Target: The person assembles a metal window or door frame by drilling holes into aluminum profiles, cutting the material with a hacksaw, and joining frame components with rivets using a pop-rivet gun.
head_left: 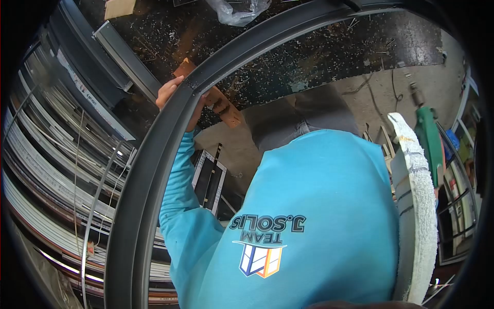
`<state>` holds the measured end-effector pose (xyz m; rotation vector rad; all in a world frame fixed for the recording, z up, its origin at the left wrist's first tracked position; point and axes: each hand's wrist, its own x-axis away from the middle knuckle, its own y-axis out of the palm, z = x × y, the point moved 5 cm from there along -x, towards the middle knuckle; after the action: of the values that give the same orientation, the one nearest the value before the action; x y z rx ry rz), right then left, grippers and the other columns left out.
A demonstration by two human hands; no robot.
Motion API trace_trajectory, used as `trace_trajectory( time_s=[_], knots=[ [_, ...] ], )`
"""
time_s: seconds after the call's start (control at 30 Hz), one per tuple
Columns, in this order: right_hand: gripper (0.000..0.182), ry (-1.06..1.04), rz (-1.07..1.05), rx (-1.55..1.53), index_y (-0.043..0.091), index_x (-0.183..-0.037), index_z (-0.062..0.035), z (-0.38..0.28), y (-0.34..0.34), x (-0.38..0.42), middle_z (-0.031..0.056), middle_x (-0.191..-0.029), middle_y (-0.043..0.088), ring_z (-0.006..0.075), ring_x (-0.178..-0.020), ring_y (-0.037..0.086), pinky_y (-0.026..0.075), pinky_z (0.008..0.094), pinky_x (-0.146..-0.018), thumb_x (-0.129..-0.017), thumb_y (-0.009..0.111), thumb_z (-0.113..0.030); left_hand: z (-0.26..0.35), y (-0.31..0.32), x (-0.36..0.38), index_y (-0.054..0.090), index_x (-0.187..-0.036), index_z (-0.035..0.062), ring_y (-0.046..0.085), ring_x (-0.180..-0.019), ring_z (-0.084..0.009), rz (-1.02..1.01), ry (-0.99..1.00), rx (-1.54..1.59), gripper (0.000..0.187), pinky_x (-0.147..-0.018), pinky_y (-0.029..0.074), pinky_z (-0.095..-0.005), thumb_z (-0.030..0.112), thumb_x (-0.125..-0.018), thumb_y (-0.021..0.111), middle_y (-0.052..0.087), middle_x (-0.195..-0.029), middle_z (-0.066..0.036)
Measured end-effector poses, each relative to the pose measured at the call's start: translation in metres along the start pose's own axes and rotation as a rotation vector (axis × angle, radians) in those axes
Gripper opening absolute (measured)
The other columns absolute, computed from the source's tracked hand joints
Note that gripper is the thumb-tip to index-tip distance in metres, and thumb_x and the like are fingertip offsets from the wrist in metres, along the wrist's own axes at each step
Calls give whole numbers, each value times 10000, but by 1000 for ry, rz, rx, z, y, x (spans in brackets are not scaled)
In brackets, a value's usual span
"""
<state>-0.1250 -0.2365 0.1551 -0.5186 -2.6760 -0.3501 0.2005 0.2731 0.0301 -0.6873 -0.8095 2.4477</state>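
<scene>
My left hand (169,94) is wrapped round a dark grey metal frame (149,170) near its corner, with fingers on the outer side and the rest partly behind the bar. The frame runs up the left of the view, bends at the corner and crosses the top towards the right. Beside the hand, a brown block of wood (225,109) shows below the frame. My right hand does not show; the blue shirt (319,206) and a white rough-edged board (419,206) fill that side. A power tool with a green body (426,139) stands beyond the board.
Long metal profiles (56,195) lie stacked on a rack at the left. A dark worktop (329,56) is strewn with pale chips, and a clear plastic bag (239,10) lies at its far side. A grey profile (126,59) lies near the hand. Cables trail at the right.
</scene>
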Motion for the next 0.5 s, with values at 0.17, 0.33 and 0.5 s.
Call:
trace_trajectory(
  time_s=[0.17,0.33,0.5],
  knots=[
    [889,91,-571,-428,345,-1446,62,4,146,-106,221,-1384,501,283,-1252,529,411,376,-1070,-771,764,-338,4,1,-6,419,-1242,72,642,-1041,-255,-5,49,-25,703,-896,540,-385,177,-728,886,603,-1150,-156],
    [836,284,-945,-140,408,-1411,79,25,252,-202,205,-1340,547,261,-1210,551,417,364,-1061,-766,759,-319,1,1,-2,448,-1242,52,637,-1053,-264,53,76,-33,681,-885,544,-368,221,-742,878,592,-1123,-126],
    [761,233,-980,69,487,-1390,21,55,277,-217,181,-1275,603,254,-1151,586,454,367,-1018,-749,749,-294,-8,3,4,494,-1220,47,637,-1045,-268,109,85,-36,658,-871,543,-360,259,-734,884,580,-1111,-123]
  ],
)
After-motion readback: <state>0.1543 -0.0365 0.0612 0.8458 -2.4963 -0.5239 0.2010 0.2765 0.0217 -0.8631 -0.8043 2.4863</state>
